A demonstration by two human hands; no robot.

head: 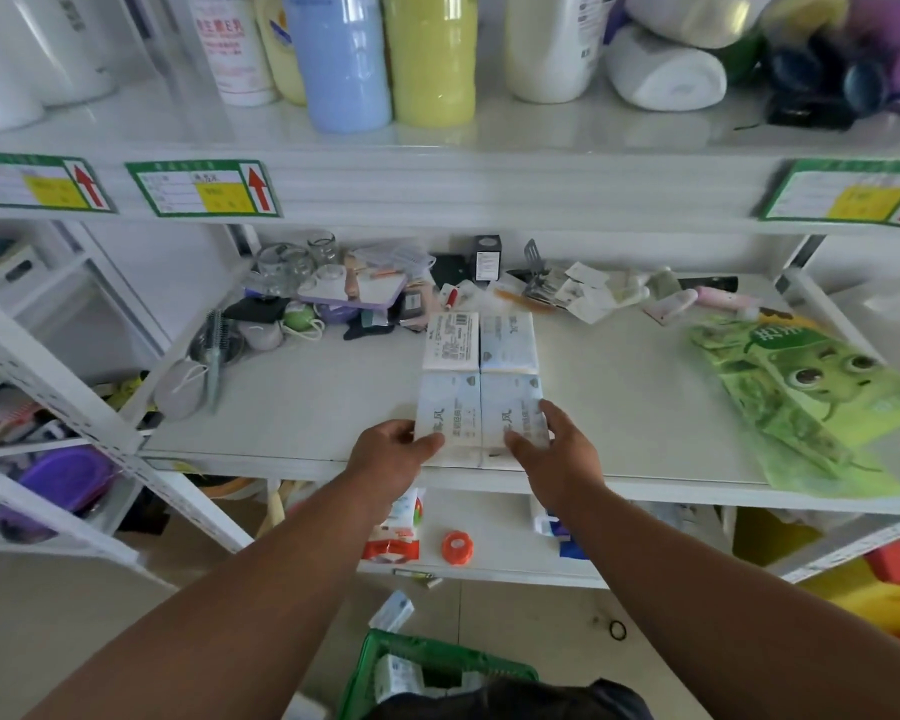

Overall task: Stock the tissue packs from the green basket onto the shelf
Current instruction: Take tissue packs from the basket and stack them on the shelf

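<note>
Four pale blue-and-white tissue packs lie in a two-by-two block on the white middle shelf (619, 387). The two far packs (479, 337) sit behind the two near packs (481, 407) at the shelf's front edge. My left hand (391, 454) grips the near left pack at its front corner. My right hand (554, 449) grips the near right pack with fingers over its top. The green basket (385, 662) stands on the floor below, between my arms, with at least one more tissue pack (398, 678) inside. One pack (392, 610) lies on the floor just beyond the basket.
A green cartoon-print bag (801, 402) lies at the shelf's right. Clutter fills the shelf's back and left: glass jars (302, 262), a hairbrush (214, 350), a mask (180, 389), small boxes. Bottles (344, 59) stand on the upper shelf. An orange tape roll (457, 547) sits on the lower shelf.
</note>
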